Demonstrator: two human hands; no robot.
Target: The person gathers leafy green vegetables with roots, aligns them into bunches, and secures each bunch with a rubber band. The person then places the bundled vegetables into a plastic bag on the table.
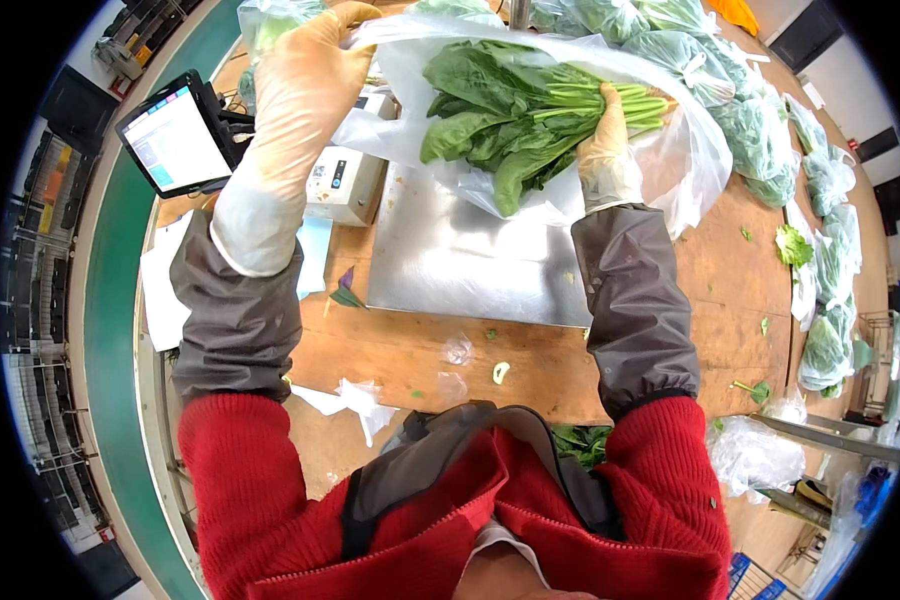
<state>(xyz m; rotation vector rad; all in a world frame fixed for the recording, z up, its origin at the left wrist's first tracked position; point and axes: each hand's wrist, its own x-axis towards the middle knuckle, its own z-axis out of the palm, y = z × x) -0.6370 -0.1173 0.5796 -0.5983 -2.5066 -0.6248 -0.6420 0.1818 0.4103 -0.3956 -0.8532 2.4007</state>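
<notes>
My left hand, in a pale glove, is raised at the upper left, its fingers pinching the edge of a clear plastic bag. My right hand, gloved too, is closed around the pale green stems of a bunch of leafy greens, thumb laid across them. The bunch lies on its side, leaves toward my left and stem ends toward my right, with the bag's film spread behind and around it; I can't tell how far inside it sits. Bag and bunch are above the far part of a shiny metal plate on the wooden bench. Left of the plate stand a white boxy device and a lit screen, with a blue sheet nearer me. A purple-and-green leaf scrap lies by the plate's near left corner, and a pale green slice lies in front of it. Along the right, filled bags of greens are heaped, a loose frilly leaf near them.
</notes>
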